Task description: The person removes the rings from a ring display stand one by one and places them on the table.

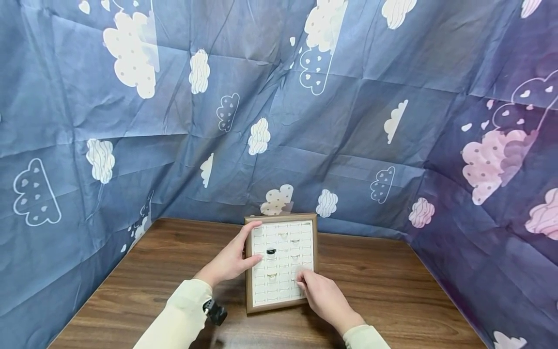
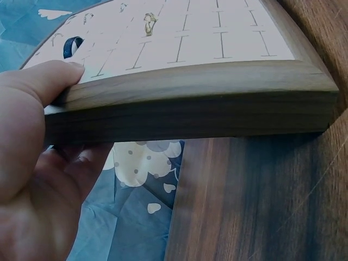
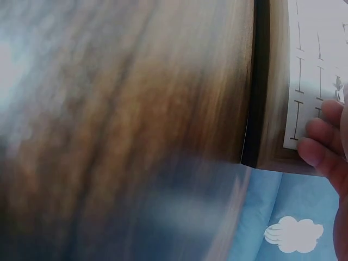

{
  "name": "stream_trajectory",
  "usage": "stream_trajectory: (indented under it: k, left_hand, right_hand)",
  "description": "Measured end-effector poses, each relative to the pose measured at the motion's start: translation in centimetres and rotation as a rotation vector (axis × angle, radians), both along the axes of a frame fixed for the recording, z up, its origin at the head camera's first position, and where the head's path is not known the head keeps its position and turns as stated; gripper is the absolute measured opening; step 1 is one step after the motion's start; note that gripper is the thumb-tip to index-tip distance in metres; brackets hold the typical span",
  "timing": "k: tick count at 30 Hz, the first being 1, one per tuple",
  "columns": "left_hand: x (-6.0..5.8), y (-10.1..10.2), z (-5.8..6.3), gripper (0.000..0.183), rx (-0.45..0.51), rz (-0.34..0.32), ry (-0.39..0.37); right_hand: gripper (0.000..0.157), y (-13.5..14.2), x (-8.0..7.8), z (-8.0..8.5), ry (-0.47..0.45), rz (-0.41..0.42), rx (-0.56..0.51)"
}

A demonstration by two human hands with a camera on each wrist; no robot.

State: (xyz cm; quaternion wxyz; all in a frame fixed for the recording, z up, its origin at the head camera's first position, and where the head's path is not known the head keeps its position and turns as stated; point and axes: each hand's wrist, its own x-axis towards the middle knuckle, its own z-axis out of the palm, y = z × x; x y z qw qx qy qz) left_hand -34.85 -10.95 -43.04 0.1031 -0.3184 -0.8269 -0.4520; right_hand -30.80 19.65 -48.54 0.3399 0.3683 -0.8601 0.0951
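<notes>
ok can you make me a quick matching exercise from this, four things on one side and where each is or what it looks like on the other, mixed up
Places are as seen in the head view.

Things
1. left hand
2. right hand
3. black ring
4. cloth backdrop

Places and looks
A. in the left half of the white panel
B. blue, printed with pale clouds
C. at the panel's lower right
D. gripping the wooden frame by its left edge

Pairs: 1-D, 2-C, 3-A, 4-B
</notes>
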Motion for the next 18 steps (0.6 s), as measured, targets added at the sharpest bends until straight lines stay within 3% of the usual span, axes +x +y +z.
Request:
stream_trajectory:
  k: [9,13,18]
  left_hand:
    - [0.1,0.1,0.1,0.085,-0.009,-0.003,-0.002]
    - [0.0,0.1,0.0,0.086,-0.017,0.006,0.012]
    - [-0.1,0.1,0.0,0.087,-0.001,0.000,0.020]
  right_hand:
    - [0.015,0.3,0.1,-0.2,-0.012,0.015,-0.017]
    - [0.018,0.2,0.2,0.4,-0.028,0.031,-0.065]
    - [0.007,0.5,0.3,1.4,-0.078,0.062,-0.122]
